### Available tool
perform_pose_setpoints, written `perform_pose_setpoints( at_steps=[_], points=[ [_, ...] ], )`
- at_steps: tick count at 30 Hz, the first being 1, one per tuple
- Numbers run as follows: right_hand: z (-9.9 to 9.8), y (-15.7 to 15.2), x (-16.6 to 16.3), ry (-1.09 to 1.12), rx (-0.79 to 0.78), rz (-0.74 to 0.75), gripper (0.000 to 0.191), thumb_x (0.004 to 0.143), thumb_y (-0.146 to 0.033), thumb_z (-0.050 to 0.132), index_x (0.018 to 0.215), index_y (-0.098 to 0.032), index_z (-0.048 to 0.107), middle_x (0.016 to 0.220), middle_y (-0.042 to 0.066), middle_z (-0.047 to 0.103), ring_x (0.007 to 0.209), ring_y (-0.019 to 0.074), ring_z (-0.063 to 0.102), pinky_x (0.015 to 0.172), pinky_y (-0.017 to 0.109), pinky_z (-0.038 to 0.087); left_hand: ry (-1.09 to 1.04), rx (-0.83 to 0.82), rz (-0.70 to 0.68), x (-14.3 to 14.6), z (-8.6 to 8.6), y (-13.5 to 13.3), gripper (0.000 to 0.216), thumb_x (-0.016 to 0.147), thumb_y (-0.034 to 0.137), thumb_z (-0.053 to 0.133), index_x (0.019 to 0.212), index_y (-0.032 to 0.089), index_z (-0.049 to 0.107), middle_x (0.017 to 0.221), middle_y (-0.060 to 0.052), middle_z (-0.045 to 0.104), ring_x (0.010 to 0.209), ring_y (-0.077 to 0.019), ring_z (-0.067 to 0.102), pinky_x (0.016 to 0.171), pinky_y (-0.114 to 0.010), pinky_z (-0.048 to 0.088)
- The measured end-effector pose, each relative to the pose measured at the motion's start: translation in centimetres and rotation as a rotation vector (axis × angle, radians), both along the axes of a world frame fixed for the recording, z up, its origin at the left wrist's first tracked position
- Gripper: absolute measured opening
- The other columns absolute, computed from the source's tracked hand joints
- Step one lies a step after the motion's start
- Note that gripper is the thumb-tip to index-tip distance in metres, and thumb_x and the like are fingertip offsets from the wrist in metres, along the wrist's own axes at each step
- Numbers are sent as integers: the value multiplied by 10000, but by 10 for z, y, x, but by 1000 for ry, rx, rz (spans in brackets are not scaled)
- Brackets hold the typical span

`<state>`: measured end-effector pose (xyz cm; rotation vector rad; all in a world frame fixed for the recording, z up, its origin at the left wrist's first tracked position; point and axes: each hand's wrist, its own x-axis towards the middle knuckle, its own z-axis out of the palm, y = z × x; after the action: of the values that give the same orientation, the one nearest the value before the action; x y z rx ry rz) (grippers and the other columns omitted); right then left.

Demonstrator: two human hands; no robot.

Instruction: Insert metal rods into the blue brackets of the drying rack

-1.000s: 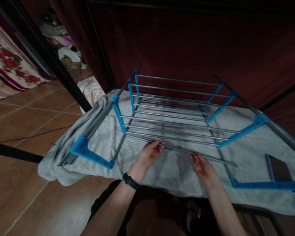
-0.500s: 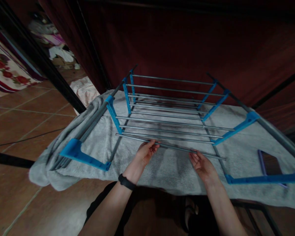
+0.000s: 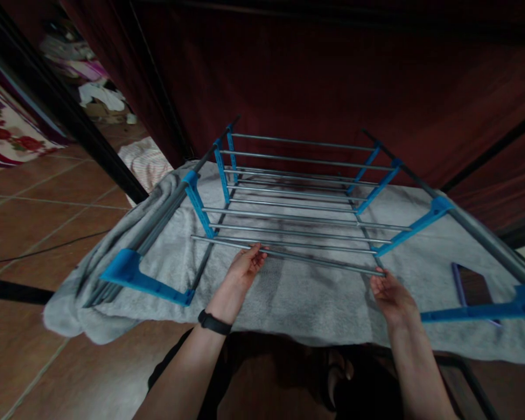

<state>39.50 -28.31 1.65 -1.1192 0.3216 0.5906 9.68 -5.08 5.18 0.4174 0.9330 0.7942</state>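
Observation:
A thin grey metal rod (image 3: 319,261) lies crosswise in front of me, pinched in the fingers of my left hand (image 3: 245,267) and, near its right end, of my right hand (image 3: 392,294). Its left end reaches past a blue plastic bracket (image 3: 196,201). Behind it is a partly built rack (image 3: 284,216), with several similar rods running between blue brackets on both sides. The front left bracket (image 3: 144,281) and front right bracket (image 3: 485,312) have no rod between them. My right forearm hides the inner end of the front right one.
The rack rests on a grey blanket (image 3: 310,303). A phone (image 3: 475,286) lies on it at the right, partly behind the bracket. Dark red panels (image 3: 332,76) stand behind. Black metal posts (image 3: 91,128) and a tiled floor (image 3: 39,221) are at the left.
My right hand has slid right along the rod to its right end. The rod and my left hand have shifted slightly left. The view has moved a little.

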Motion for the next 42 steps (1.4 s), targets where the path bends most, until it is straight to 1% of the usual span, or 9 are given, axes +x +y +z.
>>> perform_pose_setpoints(
  at_steps=[5, 11, 20, 26, 29, 32, 35, 39, 42],
  points=[
    [-5, 3, -3, -30, 11, -27, 178, 892, -70, 570, 814, -203, 657, 788, -36, 712, 650, 64, 666, 691, 172, 601, 19, 38, -35, 2, -1, -3, 98, 802, 82, 769, 760, 134, 697, 716, -35, 732, 587, -91, 645, 555, -182, 484],
    [-7, 5, -6, -40, 19, -6, 190, 878, -59, 577, 831, -221, 664, 804, -32, 724, 678, 66, 684, 717, 163, 596, -8, 59, -114, 5, 2, -11, 78, 835, 51, 732, 782, 108, 726, 755, -65, 751, 603, -102, 668, 555, -183, 505],
    [-9, 14, -10, -17, 55, -26, 174, 906, -97, 589, 813, -232, 645, 799, -39, 733, 741, 76, 719, 736, 190, 614, -2, 58, -144, 14, -2, -19, 98, 875, 54, 690, 798, 106, 721, 849, -97, 773, 644, -115, 698, 556, -189, 526],
    [-12, 28, -35, -45, 109, 14, 105, 861, -127, 693, 846, -221, 649, 838, -29, 747, 793, 94, 733, 807, 230, 621, 7, 55, -135, 28, -7, -32, 81, 840, 65, 728, 782, 118, 709, 775, -72, 756, 633, -120, 694, 569, -193, 515],
    [-11, 35, -50, 6, 111, 13, 104, 881, -114, 653, 838, -208, 651, 819, -18, 743, 775, 93, 729, 824, 227, 614, 12, 61, -116, 33, -12, -41, 95, 802, 78, 766, 766, 136, 700, 753, -50, 750, 611, -109, 673, 585, -192, 503],
    [-7, 39, -59, 52, 111, 35, 133, 895, -97, 614, 822, -202, 650, 788, -13, 737, 722, 88, 719, 784, 209, 613, 18, 78, -73, 36, -17, -50, 119, 785, 101, 783, 752, 149, 680, 750, -41, 745, 604, -101, 656, 599, -194, 493],
    [-8, 36, -65, 42, 127, 87, 132, 880, -93, 633, 808, -202, 649, 771, -12, 738, 702, 92, 720, 755, 212, 618, 13, 82, -62, 42, -17, -62, 148, 769, 122, 798, 738, 159, 658, 748, -41, 733, 612, -115, 657, 644, -229, 514],
    [-22, 22, -72, -9, 112, 222, 115, 824, -132, 721, 796, -215, 647, 726, -16, 727, 693, 121, 732, 738, 245, 632, -11, 84, -62, 54, -13, -82, 156, 802, 105, 746, 721, 179, 636, 746, -45, 709, 625, -129, 650, 699, -273, 533],
    [-34, 11, -75, -4, 109, 257, 121, 828, -171, 728, 774, -217, 629, 733, -2, 722, 727, 134, 744, 762, 258, 634, -31, 92, -44, 61, -10, -96, 187, 824, 98, 714, 710, 196, 602, 764, -45, 701, 638, -124, 633, 715, -270, 530]
  ],
)
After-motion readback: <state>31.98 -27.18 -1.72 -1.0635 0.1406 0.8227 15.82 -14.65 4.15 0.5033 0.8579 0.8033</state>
